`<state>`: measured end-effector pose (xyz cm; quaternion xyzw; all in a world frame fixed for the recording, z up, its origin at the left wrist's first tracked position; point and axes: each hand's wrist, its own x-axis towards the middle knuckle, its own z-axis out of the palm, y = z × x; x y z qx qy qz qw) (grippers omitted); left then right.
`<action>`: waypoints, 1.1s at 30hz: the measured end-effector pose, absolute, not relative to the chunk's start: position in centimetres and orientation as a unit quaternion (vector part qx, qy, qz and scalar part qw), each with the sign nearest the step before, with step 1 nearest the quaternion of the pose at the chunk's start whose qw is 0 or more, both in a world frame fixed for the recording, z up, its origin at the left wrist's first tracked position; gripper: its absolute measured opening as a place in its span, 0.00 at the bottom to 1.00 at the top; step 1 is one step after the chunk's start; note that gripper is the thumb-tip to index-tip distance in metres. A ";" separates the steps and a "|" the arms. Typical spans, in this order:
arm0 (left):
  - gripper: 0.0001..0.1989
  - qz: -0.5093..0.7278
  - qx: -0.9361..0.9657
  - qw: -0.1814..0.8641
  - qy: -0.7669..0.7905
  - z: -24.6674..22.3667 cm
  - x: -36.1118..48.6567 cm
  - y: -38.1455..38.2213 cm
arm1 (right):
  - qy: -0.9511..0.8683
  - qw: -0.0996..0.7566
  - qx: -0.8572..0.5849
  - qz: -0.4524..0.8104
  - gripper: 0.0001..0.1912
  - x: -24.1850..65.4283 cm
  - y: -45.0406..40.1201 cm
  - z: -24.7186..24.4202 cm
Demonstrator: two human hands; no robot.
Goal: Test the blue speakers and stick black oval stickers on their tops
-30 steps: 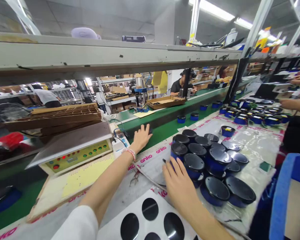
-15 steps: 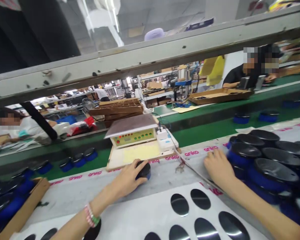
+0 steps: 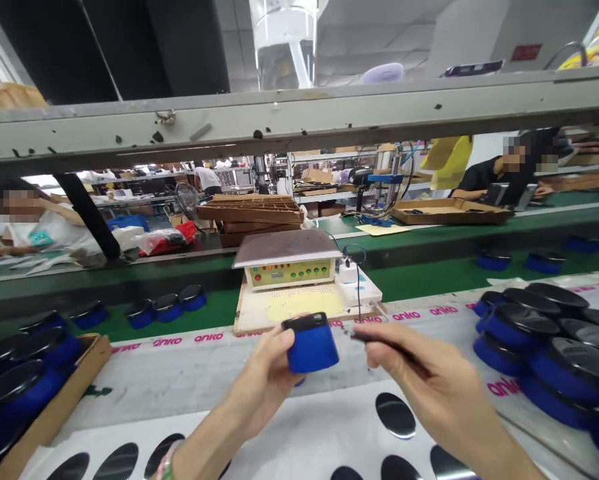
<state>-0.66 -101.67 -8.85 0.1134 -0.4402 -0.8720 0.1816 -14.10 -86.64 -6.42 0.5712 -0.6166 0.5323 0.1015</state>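
Note:
My left hand (image 3: 264, 377) is closed around a small blue round-sided device with a glossy black top (image 3: 312, 350), tilted above the table. Just to its right, my right hand (image 3: 429, 373) pinches a slim black plug-like piece (image 3: 379, 335) with a small metallic tip. That tip points at the device's side, with a narrow gap between them; its exact kind is unclear. Similar blue-and-black devices are stacked (image 3: 559, 353) beyond my right hand. Below both hands lies a white sheet (image 3: 299, 440) bearing shiny black discs (image 3: 396, 415).
Behind my hands stands a control box (image 3: 289, 273) with lit buttons, beside a white power socket (image 3: 356, 287). A cardboard tray (image 3: 74, 393) of devices is at left. More devices (image 3: 166, 308) sit on the green conveyor (image 3: 404, 267). A metal beam (image 3: 299, 123) crosses above; co-workers sit beyond.
My left hand has lifted the device off the table and tilted it. My right hand has come leftward from beside the stack, now holding the slim black piece. The view has levelled.

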 end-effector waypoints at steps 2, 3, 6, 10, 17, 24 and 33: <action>0.22 -0.900 0.111 0.154 -0.391 -8.9 -0.3 -101.5 | -0.617 0.104 0.601 0.497 0.09 -13.9 -86.8 -7.3; 0.23 -0.909 0.109 0.144 -0.375 -9.0 -0.3 -101.4 | -0.615 0.099 0.609 0.491 0.09 -13.9 -87.0 -7.7; 0.22 -0.912 0.125 0.139 -0.365 -9.4 -0.4 -101.1 | -0.605 0.096 0.613 0.500 0.10 -13.7 -87.4 -8.6; 0.24 -0.885 0.160 0.140 -0.414 -10.4 -0.5 -100.8 | -0.602 0.120 0.616 0.493 0.11 -13.4 -87.5 -9.2; 0.26 -0.682 0.187 0.233 -0.668 -11.6 -0.3 -100.2 | -0.620 0.229 0.647 0.380 0.11 -13.4 -87.0 -10.0; 0.32 -0.397 0.130 0.291 -0.861 -12.2 0.1 -100.8 | -0.624 0.088 0.611 0.478 0.11 -13.7 -88.4 -11.9; 0.13 0.100 -0.090 0.478 -0.868 -8.3 0.9 -100.3 | -0.562 0.076 0.639 0.520 0.15 -13.6 -88.9 -12.6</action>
